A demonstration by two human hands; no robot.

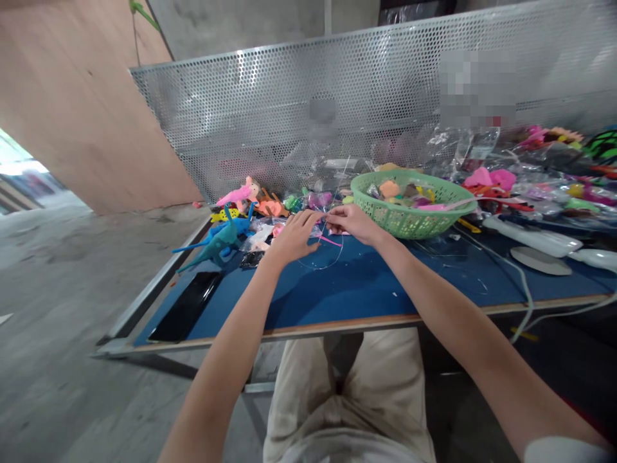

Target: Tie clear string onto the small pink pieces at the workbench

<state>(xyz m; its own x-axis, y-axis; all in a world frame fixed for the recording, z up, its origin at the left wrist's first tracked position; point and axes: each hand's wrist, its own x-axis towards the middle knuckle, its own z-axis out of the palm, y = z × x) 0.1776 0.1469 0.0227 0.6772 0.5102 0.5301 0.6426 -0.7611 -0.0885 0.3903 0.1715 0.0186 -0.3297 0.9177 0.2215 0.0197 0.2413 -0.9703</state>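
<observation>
A perforated metal panel point(270, 109) stands along the far edge of the work area. In front of it, a table point(332, 302) presents a blue top with a narrow edge strip. A light green openwork basket point(409, 225) sits on the table, just beyond the right hand, and contains mixed coloured pieces. A white tool point(533, 236), type unclear, lies to the right of the basket. A black flat device point(187, 305) lies near the table's left corner.

The left hand point(297, 235) is positioned over the blue top, fingers extended toward the right fingertips, thumb set apart below; whether its fingertips grip anything cannot be determined. The right hand point(351, 222) faces it from the basket side, thumb and fingertips pressed together, pinching a clear strand point(342, 183). The strand rises above the hands and also forms a loose loop below them, over the table.

A teal dinosaur toy point(222, 243) stands to the left of the left hand, directly in front of a blue toy point(237, 227). A pink toy point(241, 193) lies behind both. A thin pink strip point(330, 241) shows just below the fingertips.
</observation>
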